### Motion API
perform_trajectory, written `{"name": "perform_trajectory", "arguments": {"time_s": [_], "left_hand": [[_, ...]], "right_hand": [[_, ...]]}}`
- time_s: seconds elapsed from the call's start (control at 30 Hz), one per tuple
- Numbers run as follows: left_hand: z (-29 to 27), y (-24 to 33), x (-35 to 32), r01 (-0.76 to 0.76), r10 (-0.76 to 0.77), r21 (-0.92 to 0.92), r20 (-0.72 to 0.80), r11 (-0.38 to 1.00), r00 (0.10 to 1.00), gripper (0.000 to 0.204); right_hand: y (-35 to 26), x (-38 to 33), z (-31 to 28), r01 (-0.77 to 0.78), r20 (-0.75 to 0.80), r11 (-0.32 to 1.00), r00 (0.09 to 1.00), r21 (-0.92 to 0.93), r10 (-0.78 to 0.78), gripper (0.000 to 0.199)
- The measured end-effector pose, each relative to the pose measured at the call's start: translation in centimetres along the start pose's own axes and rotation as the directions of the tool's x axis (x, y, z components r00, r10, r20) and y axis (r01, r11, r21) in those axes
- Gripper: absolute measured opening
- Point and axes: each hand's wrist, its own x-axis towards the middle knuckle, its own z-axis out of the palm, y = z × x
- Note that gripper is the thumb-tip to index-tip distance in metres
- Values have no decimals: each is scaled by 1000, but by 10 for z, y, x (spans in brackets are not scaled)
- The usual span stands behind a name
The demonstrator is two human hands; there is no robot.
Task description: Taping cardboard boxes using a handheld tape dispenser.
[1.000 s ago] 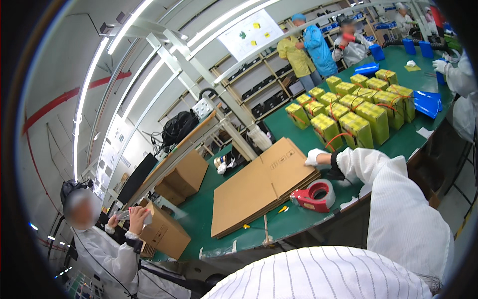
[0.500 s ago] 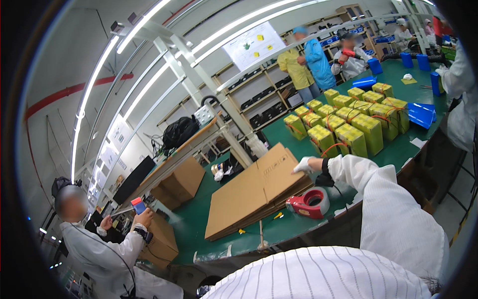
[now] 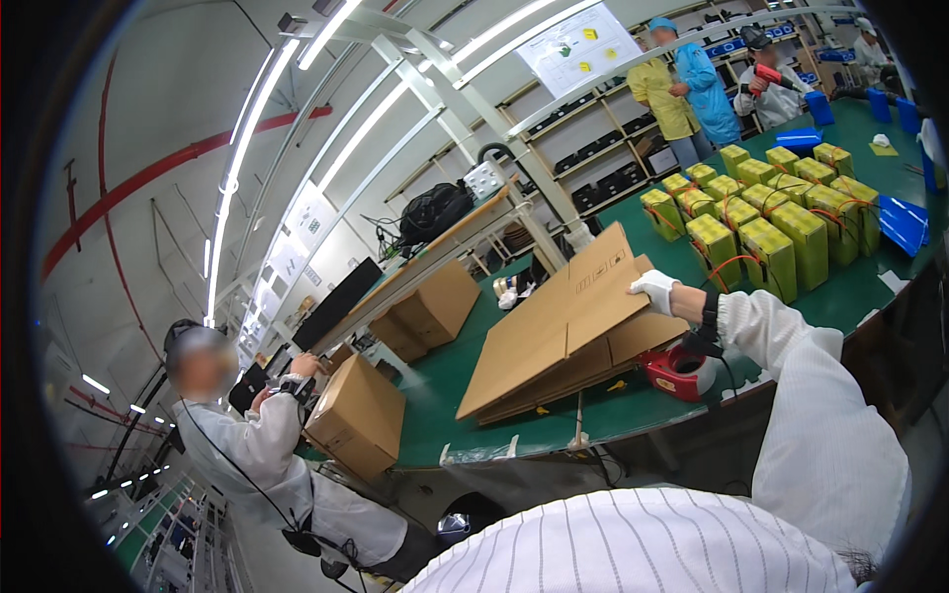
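Observation:
My right hand, in a white glove with a dark band at the wrist, is closed on the right edge of a flattened cardboard box. That box is tilted up at its right side, with a gap over the other flat cardboard sheets beneath it. A red tape dispenser lies on the green table just below my wrist, partly behind the sheets. My left hand is out of the picture.
Several yellow-green battery packs with orange wires stand at the right, beside blue sheets. A co-worker at the left stands by a cardboard box. Metal posts rise behind the green table.
My right hand has taken the top flattened box by its edge and raised that side off the stack. The view has swung left. The co-worker's hands have moved to the box beside them.

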Motion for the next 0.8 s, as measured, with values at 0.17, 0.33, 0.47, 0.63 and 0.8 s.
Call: {"name": "perform_trajectory", "arguments": {"time_s": [0.17, 0.33, 0.47, 0.63, 0.8], "left_hand": [[40, 45, -50, 117, -150, -137, -257, 984, 955, 33], [64, 91, -113, 204, -328, -292, -486, 934, 810, 34], [70, 136, -172, 251, -485, -425, -646, 870, 589, 35], [68, 228, -248, 265, -636, -587, -754, 765, 164, 36], [51, 236, -263, 214, -902, -882, -378, 419, 208, 50]], "right_hand": [[-39, -88, 55, 196, 131, 978, 974, -74, -186, 37], [-61, -164, 77, 305, 264, 924, 934, -232, -242, 41], [-67, -222, 94, 382, 394, 877, 883, -291, -254, 43], [-79, -268, 103, 513, 537, 724, 811, -460, -233, 42], [-74, -287, 80, 731, 747, 485, 630, -480, -211, 35]]}}
